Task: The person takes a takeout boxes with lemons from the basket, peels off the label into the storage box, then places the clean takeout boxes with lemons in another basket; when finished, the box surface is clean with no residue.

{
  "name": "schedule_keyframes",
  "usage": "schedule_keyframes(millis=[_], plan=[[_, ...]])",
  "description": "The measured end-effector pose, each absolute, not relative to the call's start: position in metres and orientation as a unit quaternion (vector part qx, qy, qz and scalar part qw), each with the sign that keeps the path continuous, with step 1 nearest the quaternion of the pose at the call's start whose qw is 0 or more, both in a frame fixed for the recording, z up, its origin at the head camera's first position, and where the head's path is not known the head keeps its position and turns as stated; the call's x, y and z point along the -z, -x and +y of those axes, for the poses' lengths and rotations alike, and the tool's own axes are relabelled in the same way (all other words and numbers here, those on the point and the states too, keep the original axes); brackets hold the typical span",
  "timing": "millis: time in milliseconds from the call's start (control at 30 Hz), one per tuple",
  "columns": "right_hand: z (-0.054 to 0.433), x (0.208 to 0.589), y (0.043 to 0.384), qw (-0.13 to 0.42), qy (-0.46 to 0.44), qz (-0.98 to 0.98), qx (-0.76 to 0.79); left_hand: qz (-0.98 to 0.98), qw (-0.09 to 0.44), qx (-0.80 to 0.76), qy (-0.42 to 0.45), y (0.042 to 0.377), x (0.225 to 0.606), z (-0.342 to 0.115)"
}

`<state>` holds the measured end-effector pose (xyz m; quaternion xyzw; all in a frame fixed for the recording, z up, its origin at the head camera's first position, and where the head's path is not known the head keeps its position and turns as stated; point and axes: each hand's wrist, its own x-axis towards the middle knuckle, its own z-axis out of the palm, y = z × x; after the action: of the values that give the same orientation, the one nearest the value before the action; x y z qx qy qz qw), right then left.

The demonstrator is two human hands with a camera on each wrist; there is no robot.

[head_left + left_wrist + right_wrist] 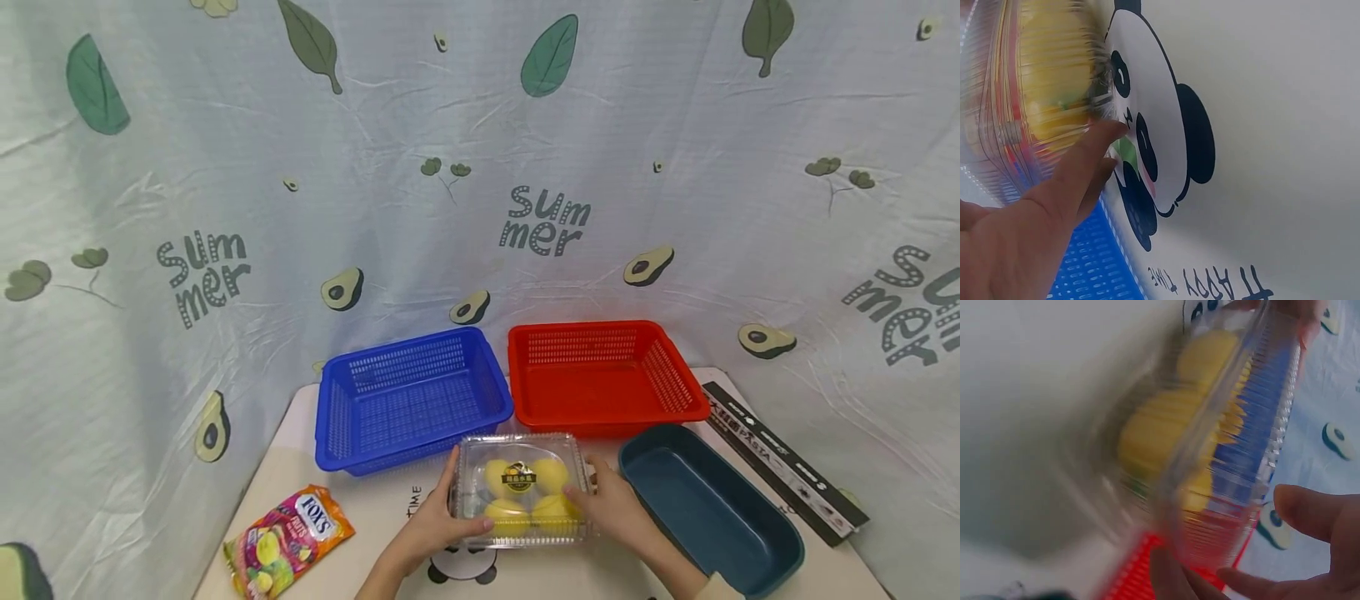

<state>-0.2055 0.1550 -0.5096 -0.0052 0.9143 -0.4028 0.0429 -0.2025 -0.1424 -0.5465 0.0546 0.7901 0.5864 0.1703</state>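
Observation:
A clear plastic fruit box [517, 492] holds several round yellow fruits and has a dark label on its lid. My left hand [442, 521] grips its left end, thumb on the near side; in the left wrist view the same hand [1041, 212] lies along the ribbed wall. On the opposite end my right hand [615, 504] holds the box. The right wrist view shows that hand [1310, 556] with its fingers at the box's end, blurred. Whether the box touches the table is hard to tell.
Behind the box stand a blue basket [412, 454] and a red basket [600, 421]. A dark teal tray [712, 508] sits at the right, beside a long black pasta box [780, 462]. An orange FOX'S candy bag [288, 542] lies at the left on the panda-print table [390, 492].

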Motion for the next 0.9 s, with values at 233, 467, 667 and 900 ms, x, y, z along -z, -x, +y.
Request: schedule_keyframes(millis=[233, 467, 667, 900], plan=[[0.125, 0.494, 0.220, -0.059, 0.118, 0.938, 0.321, 0.794, 0.166, -0.582, -0.053, 0.203, 0.546, -0.143], [0.107, 0.497, 0.241, 0.005, 0.165, 0.925, 0.342, 0.792, 0.171, -0.583, -0.059, 0.202, 0.546, -0.142], [0.104, 0.501, 0.249, 0.024, 0.175, 0.921, 0.348, 0.795, 0.172, -0.579, -0.058, 0.202, 0.545, -0.142], [0.100, 0.501, 0.251, 0.031, 0.179, 0.909, 0.376, 0.792, 0.171, -0.584, -0.055, 0.202, 0.546, -0.143]])
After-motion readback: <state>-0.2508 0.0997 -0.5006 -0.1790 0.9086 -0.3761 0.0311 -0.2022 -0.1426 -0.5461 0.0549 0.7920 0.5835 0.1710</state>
